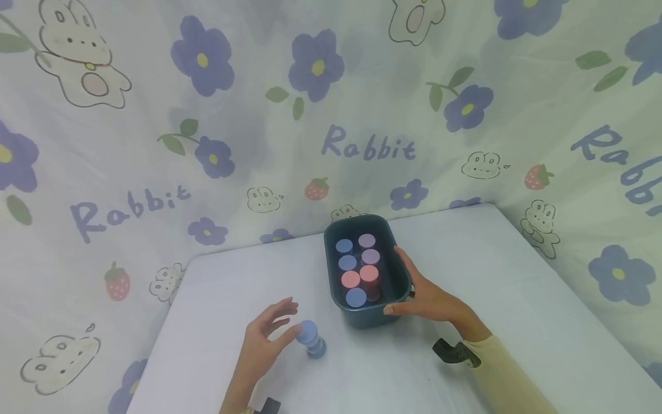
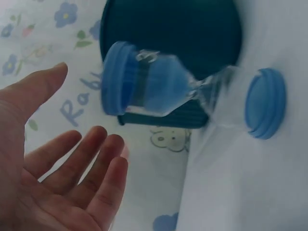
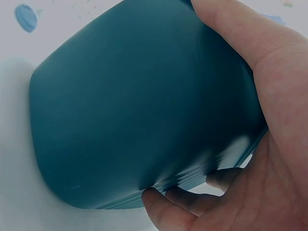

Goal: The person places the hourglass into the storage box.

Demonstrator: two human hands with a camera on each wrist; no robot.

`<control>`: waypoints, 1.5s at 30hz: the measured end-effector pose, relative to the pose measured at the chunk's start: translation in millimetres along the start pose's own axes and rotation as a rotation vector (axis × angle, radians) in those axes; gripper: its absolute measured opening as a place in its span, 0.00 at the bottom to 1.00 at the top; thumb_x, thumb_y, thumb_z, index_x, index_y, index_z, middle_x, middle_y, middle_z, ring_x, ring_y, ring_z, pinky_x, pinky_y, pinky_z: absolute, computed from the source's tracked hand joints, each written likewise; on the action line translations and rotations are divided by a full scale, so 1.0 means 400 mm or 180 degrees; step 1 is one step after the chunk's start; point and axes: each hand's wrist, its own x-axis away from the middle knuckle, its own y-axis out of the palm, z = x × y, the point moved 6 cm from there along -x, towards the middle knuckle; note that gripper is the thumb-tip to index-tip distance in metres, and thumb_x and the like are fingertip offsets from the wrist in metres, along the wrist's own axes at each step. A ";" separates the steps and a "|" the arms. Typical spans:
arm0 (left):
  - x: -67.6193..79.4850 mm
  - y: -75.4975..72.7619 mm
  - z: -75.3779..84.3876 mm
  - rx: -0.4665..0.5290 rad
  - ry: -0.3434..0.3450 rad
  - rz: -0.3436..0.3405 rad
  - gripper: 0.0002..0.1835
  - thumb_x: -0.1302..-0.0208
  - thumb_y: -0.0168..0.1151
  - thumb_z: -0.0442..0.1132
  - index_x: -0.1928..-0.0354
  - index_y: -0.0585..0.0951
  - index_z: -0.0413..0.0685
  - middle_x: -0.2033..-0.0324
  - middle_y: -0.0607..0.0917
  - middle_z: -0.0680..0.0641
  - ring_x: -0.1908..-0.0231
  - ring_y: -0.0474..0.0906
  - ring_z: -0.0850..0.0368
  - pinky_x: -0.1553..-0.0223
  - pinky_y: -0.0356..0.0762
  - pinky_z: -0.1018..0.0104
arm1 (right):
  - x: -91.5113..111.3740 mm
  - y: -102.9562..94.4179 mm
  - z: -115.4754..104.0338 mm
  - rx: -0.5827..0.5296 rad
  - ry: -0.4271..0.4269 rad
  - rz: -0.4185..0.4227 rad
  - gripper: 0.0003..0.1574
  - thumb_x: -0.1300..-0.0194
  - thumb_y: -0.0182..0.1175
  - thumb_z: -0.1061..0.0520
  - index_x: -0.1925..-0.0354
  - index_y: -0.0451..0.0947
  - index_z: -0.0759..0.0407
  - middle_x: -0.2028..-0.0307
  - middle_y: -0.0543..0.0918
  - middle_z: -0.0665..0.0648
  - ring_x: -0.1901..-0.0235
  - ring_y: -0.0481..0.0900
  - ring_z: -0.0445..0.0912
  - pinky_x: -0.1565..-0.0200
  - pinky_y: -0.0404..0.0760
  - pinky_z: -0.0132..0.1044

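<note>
A blue-capped hourglass [image 1: 310, 339] stands on the white table, blue sand mostly in its upper bulb. Close beside it, my left hand [image 1: 266, 339] has its fingers spread and loosely bent; in the left wrist view a gap shows between that hand and the hourglass [image 2: 166, 86]. My right hand [image 1: 426, 296] grips the near right corner of a dark teal bin [image 1: 364, 318], thumb at the front rim and fingers along the side wall. Inside the bin are several round-capped pieces in blue, purple and pink [image 1: 369, 273]; their lower parts are mostly hidden.
The white table [image 1: 248, 276] reaches back to a hanging cloth [image 1: 258, 132] printed with rabbits, flowers and strawberries. The bin stands near the table's back edge, right of the hourglass. Dark wrist straps sit on both forearms.
</note>
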 end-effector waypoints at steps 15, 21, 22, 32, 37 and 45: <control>0.047 0.044 -0.039 0.0277 -0.0175 -0.0166 0.33 0.43 0.78 0.37 0.35 0.79 0.56 0.40 0.85 0.45 0.40 0.80 0.69 0.40 0.82 0.72 | 0.002 0.003 -0.002 0.0047 -0.0017 0.0023 0.83 0.48 0.79 0.40 0.17 0.27 0.37 0.16 0.36 0.59 0.19 0.46 0.69 0.31 0.65 0.74; 0.052 0.055 -0.043 0.0277 -0.0232 -0.0236 0.29 0.43 0.78 0.38 0.38 0.81 0.55 0.40 0.85 0.39 0.42 0.80 0.71 0.40 0.80 0.75 | 0.003 0.004 0.002 0.0062 0.0006 0.0014 0.83 0.48 0.79 0.40 0.18 0.27 0.36 0.16 0.36 0.59 0.20 0.47 0.69 0.31 0.65 0.73; 0.052 0.056 -0.043 0.0254 -0.0232 -0.0216 0.28 0.43 0.78 0.38 0.39 0.81 0.54 0.41 0.85 0.40 0.42 0.80 0.71 0.40 0.81 0.75 | 0.003 0.004 0.002 0.0068 0.0006 0.0012 0.83 0.48 0.79 0.40 0.18 0.27 0.36 0.16 0.36 0.59 0.20 0.47 0.69 0.31 0.65 0.73; 0.051 0.059 -0.039 0.0335 -0.0216 -0.0176 0.24 0.44 0.78 0.36 0.44 0.83 0.50 0.46 0.88 0.46 0.45 0.83 0.68 0.42 0.84 0.70 | 0.002 0.001 -0.005 0.0028 -0.0007 0.0003 0.83 0.48 0.79 0.39 0.17 0.27 0.37 0.15 0.35 0.59 0.19 0.46 0.69 0.31 0.64 0.73; 0.053 0.060 -0.043 0.0393 -0.0247 -0.0190 0.23 0.43 0.78 0.36 0.45 0.83 0.50 0.46 0.87 0.45 0.45 0.83 0.69 0.42 0.85 0.67 | 0.002 0.000 -0.006 0.0029 -0.0007 0.0007 0.83 0.48 0.79 0.39 0.17 0.27 0.37 0.15 0.35 0.59 0.19 0.46 0.69 0.31 0.64 0.73; 0.050 0.060 -0.042 0.0430 -0.0124 -0.0154 0.23 0.44 0.78 0.33 0.45 0.83 0.47 0.47 0.87 0.43 0.46 0.83 0.68 0.43 0.86 0.62 | 0.002 0.000 -0.004 0.0051 0.0003 0.0014 0.83 0.48 0.78 0.39 0.17 0.27 0.37 0.16 0.36 0.59 0.19 0.46 0.69 0.31 0.65 0.74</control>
